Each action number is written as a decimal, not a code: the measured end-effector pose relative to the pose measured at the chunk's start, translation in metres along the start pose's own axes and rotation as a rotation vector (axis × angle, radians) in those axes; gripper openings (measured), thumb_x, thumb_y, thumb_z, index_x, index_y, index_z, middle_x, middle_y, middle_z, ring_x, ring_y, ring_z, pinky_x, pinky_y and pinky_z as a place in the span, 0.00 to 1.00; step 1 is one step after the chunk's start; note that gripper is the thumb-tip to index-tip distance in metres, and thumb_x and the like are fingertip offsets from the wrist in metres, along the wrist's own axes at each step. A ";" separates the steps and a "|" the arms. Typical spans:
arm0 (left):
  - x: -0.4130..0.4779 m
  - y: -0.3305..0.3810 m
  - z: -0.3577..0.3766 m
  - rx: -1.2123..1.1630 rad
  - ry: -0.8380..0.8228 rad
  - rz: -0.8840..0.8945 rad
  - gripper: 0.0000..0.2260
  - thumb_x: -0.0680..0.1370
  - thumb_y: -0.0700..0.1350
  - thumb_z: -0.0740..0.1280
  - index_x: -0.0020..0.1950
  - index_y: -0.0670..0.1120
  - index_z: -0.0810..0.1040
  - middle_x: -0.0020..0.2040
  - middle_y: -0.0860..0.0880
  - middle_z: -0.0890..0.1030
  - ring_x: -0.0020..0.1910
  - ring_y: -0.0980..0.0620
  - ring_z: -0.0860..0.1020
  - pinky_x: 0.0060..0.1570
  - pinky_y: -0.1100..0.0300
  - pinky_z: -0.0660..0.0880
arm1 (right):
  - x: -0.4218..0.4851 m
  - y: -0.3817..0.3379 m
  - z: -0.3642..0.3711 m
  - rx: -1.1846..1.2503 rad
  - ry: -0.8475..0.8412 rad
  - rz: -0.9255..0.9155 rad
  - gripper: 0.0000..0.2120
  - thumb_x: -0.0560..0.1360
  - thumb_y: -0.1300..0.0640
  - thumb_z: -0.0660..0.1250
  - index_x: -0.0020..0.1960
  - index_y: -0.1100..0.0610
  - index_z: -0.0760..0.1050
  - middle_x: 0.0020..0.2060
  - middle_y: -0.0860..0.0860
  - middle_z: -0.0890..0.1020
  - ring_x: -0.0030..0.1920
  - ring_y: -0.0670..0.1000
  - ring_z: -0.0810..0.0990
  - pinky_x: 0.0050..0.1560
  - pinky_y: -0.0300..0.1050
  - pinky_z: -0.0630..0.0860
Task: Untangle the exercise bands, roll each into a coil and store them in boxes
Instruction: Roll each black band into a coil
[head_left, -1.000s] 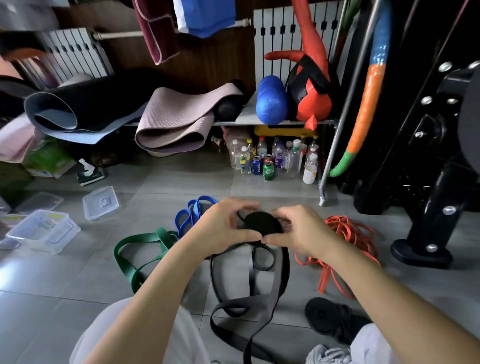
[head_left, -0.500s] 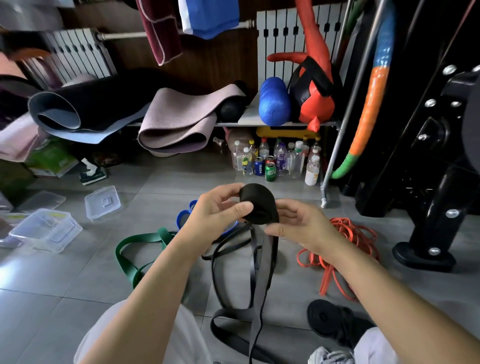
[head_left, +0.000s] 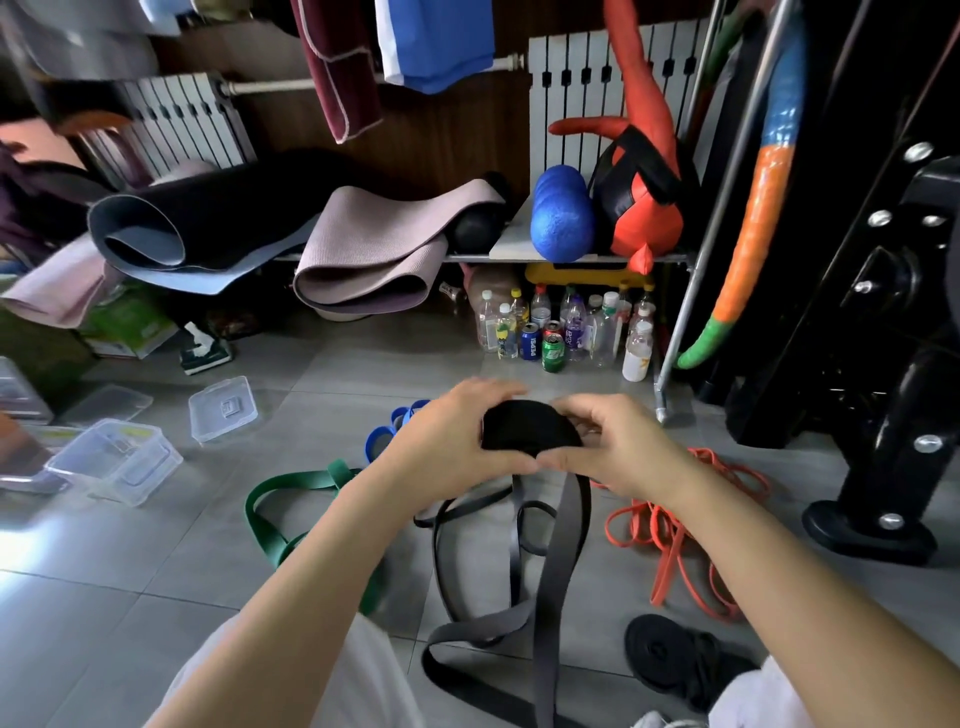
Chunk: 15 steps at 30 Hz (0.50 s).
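Grey floor tiles carry loose green, blue and orange rubber bands, with clear plastic boxes left. Above them, left hand and right hand both grip 1 half-rolled black band coil, its tail hanging floorward.

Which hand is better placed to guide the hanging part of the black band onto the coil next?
Probably the right hand: the hanging strap leaves the coil just under its thumb. The left hand grips the coil's other side and can steady it.
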<state>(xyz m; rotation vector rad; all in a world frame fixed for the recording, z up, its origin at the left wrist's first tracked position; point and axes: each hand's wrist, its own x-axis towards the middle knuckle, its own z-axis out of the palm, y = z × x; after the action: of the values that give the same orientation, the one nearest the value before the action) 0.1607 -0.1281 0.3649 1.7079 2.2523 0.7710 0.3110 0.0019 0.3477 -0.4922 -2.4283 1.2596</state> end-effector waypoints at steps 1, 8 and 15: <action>0.003 0.003 -0.002 0.116 -0.056 0.008 0.22 0.66 0.60 0.72 0.58 0.59 0.73 0.43 0.63 0.73 0.37 0.62 0.72 0.35 0.71 0.65 | 0.001 -0.001 0.000 -0.052 -0.009 -0.020 0.13 0.65 0.58 0.77 0.48 0.49 0.79 0.41 0.48 0.84 0.44 0.46 0.82 0.48 0.46 0.78; 0.013 0.002 -0.010 -0.388 -0.039 -0.077 0.14 0.65 0.49 0.77 0.45 0.60 0.77 0.40 0.60 0.82 0.38 0.60 0.80 0.40 0.63 0.76 | 0.008 -0.007 -0.022 0.144 0.011 -0.053 0.20 0.61 0.58 0.79 0.46 0.40 0.78 0.43 0.43 0.85 0.45 0.43 0.83 0.50 0.38 0.78; 0.023 0.004 0.005 -0.935 0.087 -0.083 0.21 0.65 0.41 0.78 0.55 0.48 0.78 0.45 0.51 0.85 0.43 0.54 0.83 0.37 0.64 0.77 | 0.013 0.002 -0.020 0.454 0.065 -0.031 0.24 0.57 0.56 0.75 0.52 0.53 0.78 0.41 0.41 0.85 0.46 0.41 0.83 0.47 0.31 0.76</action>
<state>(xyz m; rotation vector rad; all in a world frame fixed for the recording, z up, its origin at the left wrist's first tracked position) 0.1591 -0.1043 0.3658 1.1150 1.5426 1.5604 0.3096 0.0229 0.3588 -0.3555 -1.9972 1.6863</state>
